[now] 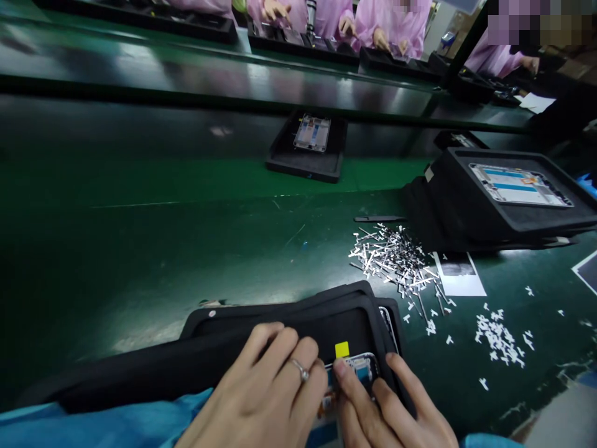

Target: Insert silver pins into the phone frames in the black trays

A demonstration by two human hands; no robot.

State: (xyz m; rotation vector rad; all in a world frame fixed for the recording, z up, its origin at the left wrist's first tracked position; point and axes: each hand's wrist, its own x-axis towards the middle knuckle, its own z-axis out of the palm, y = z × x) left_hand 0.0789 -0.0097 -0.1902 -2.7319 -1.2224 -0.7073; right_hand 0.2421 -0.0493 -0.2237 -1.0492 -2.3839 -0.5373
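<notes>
Low in the view, a phone frame [361,367] with blue strips lies in a black foam tray [298,330] on top of stacked trays. A yellow tab [342,350] sticks up at its upper edge. My left hand [265,386], with a ring on one finger, is closed over the frame's left side; its fingertips are hidden. My right hand [387,404] is on the frame's right side. One fingertip presses the upper edge by the yellow tab, and another finger reaches the tray's right rim. Both hands cover much of the frame.
On the green table [209,249] lie a pile of thin strips [396,258], small white pieces [499,339], a dark flat tool [379,219] and a printed sheet [459,274]. Stacked trays [448,199] stand right; another tray [303,167] sits farther back. Co-workers in pink [321,18] work opposite.
</notes>
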